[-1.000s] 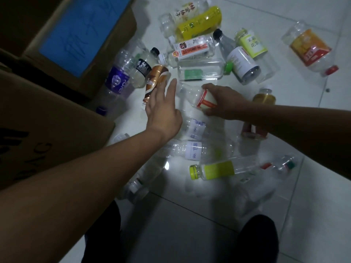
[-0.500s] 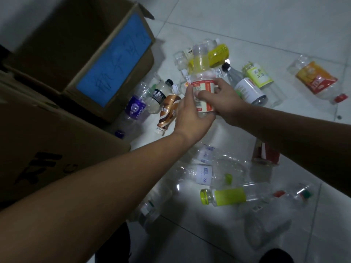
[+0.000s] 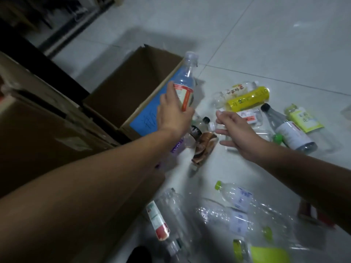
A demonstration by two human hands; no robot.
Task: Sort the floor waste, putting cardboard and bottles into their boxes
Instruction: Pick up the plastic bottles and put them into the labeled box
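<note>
Two bare hands are out over the tiled floor (image 3: pixel 284 44). Left hand (image 3: pixel 173 114) has its fingers (image 3: pixel 169 88) wrapped round a clear plastic bottle with a red-and-white label (image 3: pixel 185 88), held upright-ish at the edge of the open brown cardboard box with a blue sign (image 3: pixel 136 95). Right hand (image 3: pixel 235 131) hovers empty, fingers spread, at about 3 o'clock from it. Loose bottles lie around, including a yellow plastic bottle (image 3: pixel 248 98) at 2 o'clock.

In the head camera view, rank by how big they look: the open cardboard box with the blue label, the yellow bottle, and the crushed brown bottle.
1. Open cardboard box, clearly largest.
2. Yellow bottle.
3. Crushed brown bottle, slightly smaller; it lies nearer the camera and is crumpled, so this gap is unsure.
</note>
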